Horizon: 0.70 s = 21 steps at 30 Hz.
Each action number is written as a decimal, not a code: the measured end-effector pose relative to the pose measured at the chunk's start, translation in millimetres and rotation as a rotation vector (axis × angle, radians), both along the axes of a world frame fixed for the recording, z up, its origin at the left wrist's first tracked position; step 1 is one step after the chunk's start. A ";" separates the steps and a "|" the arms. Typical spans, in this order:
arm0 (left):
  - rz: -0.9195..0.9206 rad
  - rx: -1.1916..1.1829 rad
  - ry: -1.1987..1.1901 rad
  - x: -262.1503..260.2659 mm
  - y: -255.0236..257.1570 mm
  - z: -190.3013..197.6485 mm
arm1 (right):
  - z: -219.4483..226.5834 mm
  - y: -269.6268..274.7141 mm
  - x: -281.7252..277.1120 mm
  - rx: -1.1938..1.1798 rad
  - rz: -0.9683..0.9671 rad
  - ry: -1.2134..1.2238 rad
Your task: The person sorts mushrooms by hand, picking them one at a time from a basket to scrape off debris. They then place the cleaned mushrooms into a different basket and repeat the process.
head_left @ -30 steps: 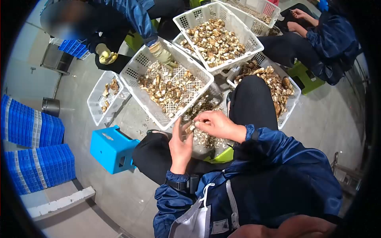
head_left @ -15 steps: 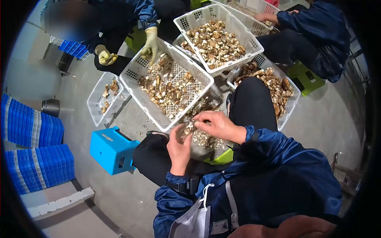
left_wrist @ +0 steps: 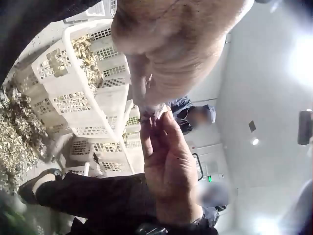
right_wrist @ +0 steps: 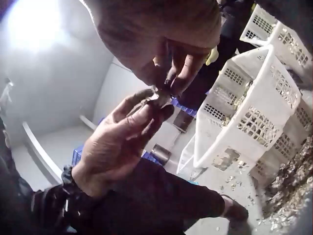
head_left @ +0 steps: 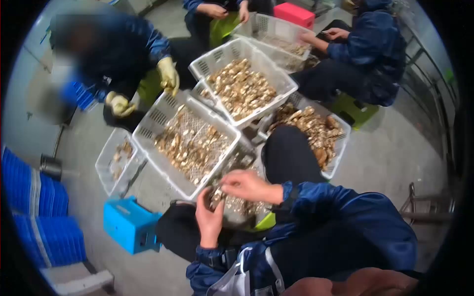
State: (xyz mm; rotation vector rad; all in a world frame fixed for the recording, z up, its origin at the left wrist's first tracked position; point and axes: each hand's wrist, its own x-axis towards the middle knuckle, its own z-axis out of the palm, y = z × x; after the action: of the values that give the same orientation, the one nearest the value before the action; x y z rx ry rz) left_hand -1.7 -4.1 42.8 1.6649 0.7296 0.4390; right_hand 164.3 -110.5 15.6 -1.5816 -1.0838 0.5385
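My left hand (head_left: 209, 203) and right hand (head_left: 228, 187) meet above my lap, and both pinch one small pale brown piece (head_left: 216, 195) between the fingertips. The left wrist view shows the piece (left_wrist: 159, 111) between my left fingers (left_wrist: 146, 90) above and my right hand (left_wrist: 168, 161) below. In the right wrist view my right fingers (right_wrist: 178, 73) pull at the piece (right_wrist: 159, 98), which lies on the fingers of my left hand (right_wrist: 122, 137). A heap of similar pieces (head_left: 242, 204) lies just under my hands.
White slotted baskets of brown pieces crowd in front: a central one (head_left: 148, 123), one stacked behind (head_left: 281, 81), one right of my knee (head_left: 340, 148), a small one (head_left: 106, 165) left. A blue stool (head_left: 129, 224) and blue crates (head_left: 29, 197) stand left. Seated people ring the baskets, one in yellow gloves (head_left: 168, 74).
My head view has tilted, so everything sits lower and further left in frame. My hands stay together on the piece. The yellow-gloved hand has drawn back from the central basket.
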 end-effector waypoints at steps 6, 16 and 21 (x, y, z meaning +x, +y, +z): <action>0.049 -0.202 -0.049 -1.6 6.9 -13.4 | 10.7 -4.9 -2.8 0.107 0.041 -0.012; 0.041 -0.132 0.060 -5.3 2.3 5.2 | 17.7 -7.7 5.8 -0.045 0.068 0.020; 0.018 -0.087 0.100 -5.1 7.9 1.3 | 22.4 -9.4 11.8 -0.150 0.041 0.080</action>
State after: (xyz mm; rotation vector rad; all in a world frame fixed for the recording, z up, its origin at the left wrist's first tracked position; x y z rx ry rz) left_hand -6.8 3.8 44.1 1.6084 0.8267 0.3342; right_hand 176.1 -120.0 38.1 -1.6558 -1.0365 0.7195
